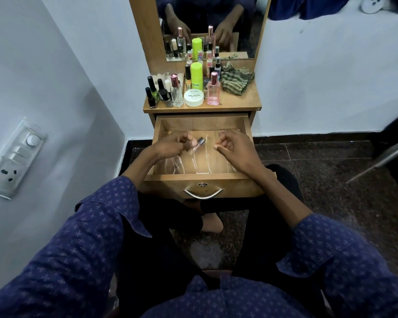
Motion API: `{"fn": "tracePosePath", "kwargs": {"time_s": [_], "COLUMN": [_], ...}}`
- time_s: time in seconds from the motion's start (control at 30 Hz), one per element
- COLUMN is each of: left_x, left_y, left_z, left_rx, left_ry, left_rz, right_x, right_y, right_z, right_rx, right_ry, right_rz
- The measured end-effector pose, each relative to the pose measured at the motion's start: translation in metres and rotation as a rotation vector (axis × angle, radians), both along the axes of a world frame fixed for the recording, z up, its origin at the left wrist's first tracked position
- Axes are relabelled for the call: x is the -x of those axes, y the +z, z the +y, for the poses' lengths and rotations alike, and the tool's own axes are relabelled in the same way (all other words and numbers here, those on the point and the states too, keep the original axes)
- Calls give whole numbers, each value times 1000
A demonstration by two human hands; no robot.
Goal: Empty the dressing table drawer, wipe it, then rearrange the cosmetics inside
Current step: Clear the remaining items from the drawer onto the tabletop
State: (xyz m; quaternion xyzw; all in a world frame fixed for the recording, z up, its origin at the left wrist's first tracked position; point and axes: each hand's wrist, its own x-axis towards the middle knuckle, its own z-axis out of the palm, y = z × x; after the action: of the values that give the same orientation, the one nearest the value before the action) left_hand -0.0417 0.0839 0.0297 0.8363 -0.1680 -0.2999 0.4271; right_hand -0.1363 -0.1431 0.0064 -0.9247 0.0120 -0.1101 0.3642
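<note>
The wooden drawer (200, 178) of the dressing table is pulled open over my lap. A clear plastic divider tray (202, 162) lies inside it. My left hand (170, 145) is over the drawer's left half and pinches a small clear bottle with a dark cap (197, 145), held tilted. My right hand (236, 149) hovers over the right half with fingers loosely curled and nothing visible in them. On the tabletop stand nail polish bottles (153, 92), a clear perfume bottle (176, 91), a white jar (194, 97), a neon green can (197, 75) and a pink perfume bottle (213, 90).
A striped green cloth (237, 80) lies crumpled on the tabletop's right side. The mirror (216, 14) rises behind the cosmetics. A wall with a switch panel (12, 157) is close on the left. A metal bar (381, 161) slants over the dark floor at right.
</note>
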Motion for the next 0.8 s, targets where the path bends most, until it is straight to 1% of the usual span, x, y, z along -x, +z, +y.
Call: {"fn": "tracePosePath", "kwargs": {"time_s": [0.03,0.1,0.2,0.33,0.47,0.57,0.63,0.8], "left_x": [1,2,1,3,3,-1,-6,-15], "left_y": [1,1,-1,6,13,17,21,27], "left_z": [-1,-4,-8,-12,-21,-30,-38,-59], "left_rx": [95,210,358,441,460,506,498,487], "left_ry": [72,176,300,350,388,464,504,541], "left_rz": [18,42,66,30,-98,-189,-246,-307], "right_x": [-2,-8,-19,-32,-48,-62,-73,-94], "right_y": [5,15,29,38,45,51,52,53], "right_z": [4,13,23,31,34,34,35,40], "right_rx": [-97,-261,-374,-379,-340,-328,-323,-308], "right_ry": [-2,-2,22,16,-70,-120,-165,-292], "right_rz": [-5,-1,-18,-38,-78,-119,-172,-262]}}
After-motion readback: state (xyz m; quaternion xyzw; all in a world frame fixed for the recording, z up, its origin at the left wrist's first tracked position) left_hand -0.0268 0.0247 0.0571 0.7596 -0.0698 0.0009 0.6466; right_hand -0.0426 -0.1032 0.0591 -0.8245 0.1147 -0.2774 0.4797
